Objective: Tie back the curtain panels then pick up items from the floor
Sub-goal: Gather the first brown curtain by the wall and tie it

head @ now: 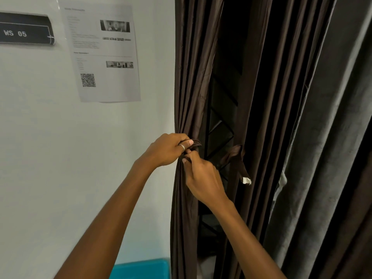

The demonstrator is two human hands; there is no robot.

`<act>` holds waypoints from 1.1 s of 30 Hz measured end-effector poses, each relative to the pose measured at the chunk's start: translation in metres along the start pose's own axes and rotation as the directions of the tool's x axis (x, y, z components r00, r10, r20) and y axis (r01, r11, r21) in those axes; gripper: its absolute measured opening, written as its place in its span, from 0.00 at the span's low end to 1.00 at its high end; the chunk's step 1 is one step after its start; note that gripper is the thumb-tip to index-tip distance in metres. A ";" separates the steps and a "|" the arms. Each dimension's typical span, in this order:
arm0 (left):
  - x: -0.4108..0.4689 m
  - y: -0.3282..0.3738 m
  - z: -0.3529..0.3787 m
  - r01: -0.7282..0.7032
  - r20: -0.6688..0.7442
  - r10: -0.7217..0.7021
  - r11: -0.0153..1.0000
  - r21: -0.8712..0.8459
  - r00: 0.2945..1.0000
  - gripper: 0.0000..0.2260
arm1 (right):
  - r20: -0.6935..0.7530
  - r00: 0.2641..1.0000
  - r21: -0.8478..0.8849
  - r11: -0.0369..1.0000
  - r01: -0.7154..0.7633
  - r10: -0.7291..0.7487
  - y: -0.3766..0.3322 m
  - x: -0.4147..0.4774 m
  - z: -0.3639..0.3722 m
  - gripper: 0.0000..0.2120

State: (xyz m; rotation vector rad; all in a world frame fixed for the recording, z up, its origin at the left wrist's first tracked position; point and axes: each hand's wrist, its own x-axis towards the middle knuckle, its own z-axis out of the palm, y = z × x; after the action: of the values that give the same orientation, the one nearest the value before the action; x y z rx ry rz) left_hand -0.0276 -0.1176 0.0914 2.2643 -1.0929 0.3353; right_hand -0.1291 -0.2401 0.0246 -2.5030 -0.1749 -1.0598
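Beside the white wall (pixel 70 148), at the left edge of a dark window opening, a brown curtain panel (pixel 188 87) hangs bunched into narrow pleats. Its long axis runs top to bottom, and it is pinched to a waist at hand height. Both hands meet at that waist, touching each other on the near face of the panel.

The left hand (pixel 169 151), with a ring on one finger, comes in from the left. Its fingers are curled round a brown tie-back strip (pixel 194 142), and a short folded end pokes out to the right past the thumb. The right hand (pixel 203 178) sits just below and to the right, with its fingertips pinching the strip or the fabric just under the left thumb. Which of the two it pinches cannot be made out. The strip lies crosswise to the pleats, roughly level, against the front of the panel.

Right of the hands and apart from them, a loose strap (pixel 234 158) of the same brown cloth rises, folds over and hangs down to the right, ending in a white tag (pixel 246 180). Whether it joins the held strip is unclear.

Further right hang a second brown panel (pixel 263 97) and a grey curtain (pixel 332 148), both running top to bottom.

On the wall to the left are a printed sheet (pixel 112 81) with a QR code and a dark sign (pixel 24 30) reading "WS 05". Something teal (pixel 141 268) shows at the bottom edge.
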 end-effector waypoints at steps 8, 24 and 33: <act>-0.012 -0.006 0.000 -0.008 0.046 0.014 0.991 -0.135 0.999 0.11 | -0.058 0.995 -0.061 0.995 0.076 -0.079 0.017 0.027 -0.030 0.07; -0.027 -0.004 0.001 0.027 -0.015 -0.039 0.860 -0.509 0.999 0.07 | 0.076 0.996 0.141 0.989 -0.055 0.044 0.021 0.052 -0.038 0.07; -0.042 0.015 0.023 -0.175 -0.356 0.228 0.969 0.177 0.906 0.10 | 0.081 0.971 0.381 0.893 -0.240 0.226 0.024 0.059 -0.036 0.02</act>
State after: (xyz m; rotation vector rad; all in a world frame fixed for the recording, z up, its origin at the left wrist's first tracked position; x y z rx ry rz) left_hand -0.0662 -0.1128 0.0597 2.0865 -1.1262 0.9171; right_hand -0.1045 -0.2792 0.0812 -2.1205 -0.0813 -0.7941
